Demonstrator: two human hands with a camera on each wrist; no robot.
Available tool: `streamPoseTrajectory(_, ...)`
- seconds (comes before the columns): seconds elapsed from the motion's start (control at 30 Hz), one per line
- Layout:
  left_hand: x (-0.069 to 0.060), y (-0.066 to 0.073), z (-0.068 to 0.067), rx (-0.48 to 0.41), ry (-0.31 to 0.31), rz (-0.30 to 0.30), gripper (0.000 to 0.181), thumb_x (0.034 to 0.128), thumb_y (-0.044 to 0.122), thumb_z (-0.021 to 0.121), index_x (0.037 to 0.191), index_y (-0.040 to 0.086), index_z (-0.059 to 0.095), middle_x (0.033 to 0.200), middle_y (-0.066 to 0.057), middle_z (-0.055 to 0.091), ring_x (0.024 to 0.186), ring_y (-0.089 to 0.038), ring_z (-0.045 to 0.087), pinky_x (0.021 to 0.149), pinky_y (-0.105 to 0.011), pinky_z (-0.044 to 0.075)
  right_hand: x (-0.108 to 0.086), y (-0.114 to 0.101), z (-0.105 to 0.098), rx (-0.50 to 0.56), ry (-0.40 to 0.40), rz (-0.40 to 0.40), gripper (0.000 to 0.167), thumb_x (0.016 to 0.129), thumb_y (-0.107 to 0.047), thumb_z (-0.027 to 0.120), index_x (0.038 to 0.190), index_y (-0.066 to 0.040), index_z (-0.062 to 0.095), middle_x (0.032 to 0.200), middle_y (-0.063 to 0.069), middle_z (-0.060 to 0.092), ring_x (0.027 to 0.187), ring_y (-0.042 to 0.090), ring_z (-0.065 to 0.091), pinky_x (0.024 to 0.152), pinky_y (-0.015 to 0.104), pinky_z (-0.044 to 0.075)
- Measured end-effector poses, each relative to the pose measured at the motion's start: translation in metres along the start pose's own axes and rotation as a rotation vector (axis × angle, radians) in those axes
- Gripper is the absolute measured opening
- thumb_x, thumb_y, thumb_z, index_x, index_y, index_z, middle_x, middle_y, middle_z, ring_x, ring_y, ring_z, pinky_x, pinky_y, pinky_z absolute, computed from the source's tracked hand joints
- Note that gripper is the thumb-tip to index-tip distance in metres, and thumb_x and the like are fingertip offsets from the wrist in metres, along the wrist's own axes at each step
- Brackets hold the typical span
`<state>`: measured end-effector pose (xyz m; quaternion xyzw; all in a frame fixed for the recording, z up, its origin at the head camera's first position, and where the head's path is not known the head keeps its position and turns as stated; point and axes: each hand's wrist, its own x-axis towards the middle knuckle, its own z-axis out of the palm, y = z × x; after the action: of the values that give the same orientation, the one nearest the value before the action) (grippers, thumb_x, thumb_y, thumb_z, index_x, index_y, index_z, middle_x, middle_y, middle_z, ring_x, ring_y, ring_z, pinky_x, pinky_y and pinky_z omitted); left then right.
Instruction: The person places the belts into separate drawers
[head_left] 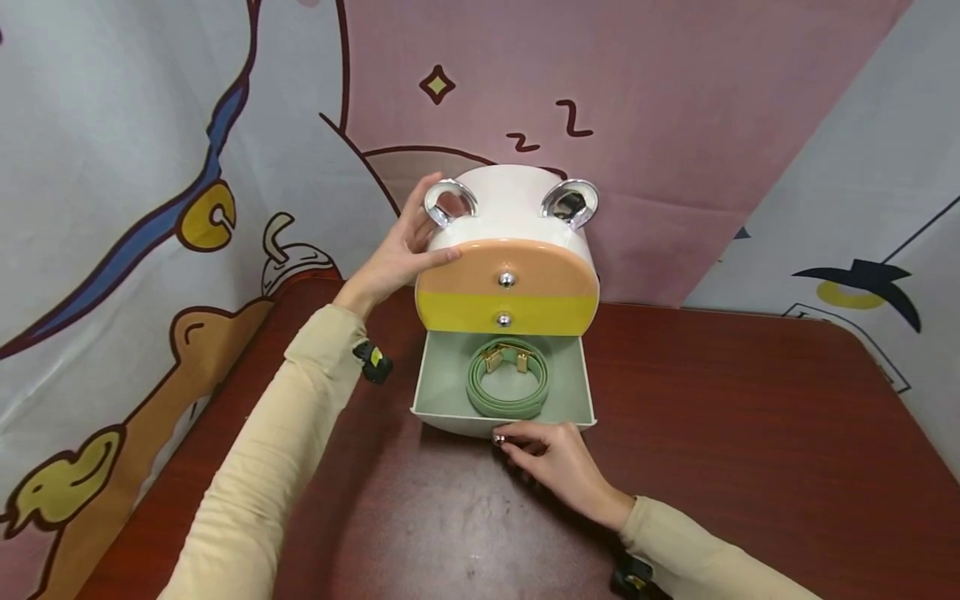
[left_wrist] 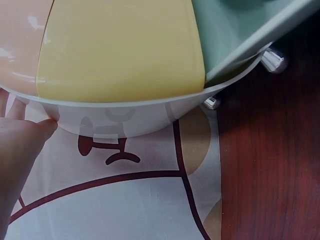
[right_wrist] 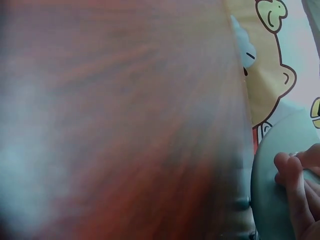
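A small rounded white storage box (head_left: 510,196) with silver ear-shaped loops stands on the table. Its orange drawer (head_left: 465,271) and yellow drawer (head_left: 457,312) are closed; the pale green bottom drawer (head_left: 442,396) is pulled out. Inside it lies a coiled green belt (head_left: 508,407) with gold-coloured metal parts. My left hand (head_left: 401,250) rests against the box's upper left side, thumb on the front edge and fingers behind the ear loop. With thumb and index finger, my right hand (head_left: 558,462) pinches the silver knob (head_left: 499,439) on the green drawer's front, also visible in the right wrist view.
The box stands on a dark red-brown wooden table (head_left: 712,417). A cartoon-printed cloth (head_left: 637,100) hangs close behind it and along the left side. Silver feet (left_wrist: 274,60) show under the box in the left wrist view.
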<state>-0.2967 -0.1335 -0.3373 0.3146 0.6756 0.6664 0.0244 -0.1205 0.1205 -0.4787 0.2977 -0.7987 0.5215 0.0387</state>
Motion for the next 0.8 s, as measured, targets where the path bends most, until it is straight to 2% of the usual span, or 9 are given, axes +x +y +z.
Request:
streamPoseTrajectory(0.2, 0.000, 0.000, 0.000, 0.002, 0.005, -0.008, 0.093, 0.0863, -0.008, 0.065, 0.154, 0.029, 0.013, 0.154, -0.004, 0.028, 0.139, -0.016, 0.030, 0.110, -0.034, 0.028, 0.009, 0.001, 0.001, 0.022, 0.025, 0.048, 0.019, 0.087, -0.002, 0.071, 0.104, -0.006, 0.075, 0.085, 0.007, 0.072, 0.046, 0.018, 0.061, 0.039, 0.021, 0.045)
streamPoseTrajectory(0.53, 0.002, 0.000, -0.001, 0.024, 0.001, 0.004, 0.092, 0.0860, -0.005, 0.067, 0.154, 0.030, 0.015, 0.153, -0.002, 0.031, 0.138, -0.014, 0.031, 0.110, -0.031, 0.027, 0.018, 0.006, 0.002, 0.014, 0.059, 0.025, 0.018, 0.086, -0.001, 0.071, 0.103, -0.005, 0.075, 0.085, 0.006, 0.072, 0.047, 0.019, 0.061, 0.038, 0.021, 0.045)
streamPoseTrajectory(0.67, 0.002, 0.000, -0.001, 0.018, 0.004, -0.002, 0.093, 0.0854, -0.006, 0.067, 0.154, 0.029, 0.014, 0.154, -0.003, 0.030, 0.139, -0.014, 0.030, 0.110, -0.031, 0.026, 0.022, 0.010, 0.001, -0.011, 0.087, 0.006, 0.019, 0.084, 0.001, 0.072, 0.102, -0.005, 0.075, 0.090, 0.003, 0.073, 0.055, 0.015, 0.065, 0.043, 0.021, 0.048)
streamPoseTrajectory(0.8, 0.002, 0.000, 0.000, 0.009, 0.006, -0.013, 0.094, 0.0849, -0.009, 0.066, 0.154, 0.026, 0.012, 0.154, -0.005, 0.029, 0.139, -0.015, 0.029, 0.110, -0.032, 0.026, 0.026, 0.013, -0.001, -0.053, 0.122, -0.027, 0.020, 0.082, 0.003, 0.074, 0.100, -0.006, 0.076, 0.092, 0.003, 0.073, 0.072, 0.011, 0.068, 0.057, 0.021, 0.053)
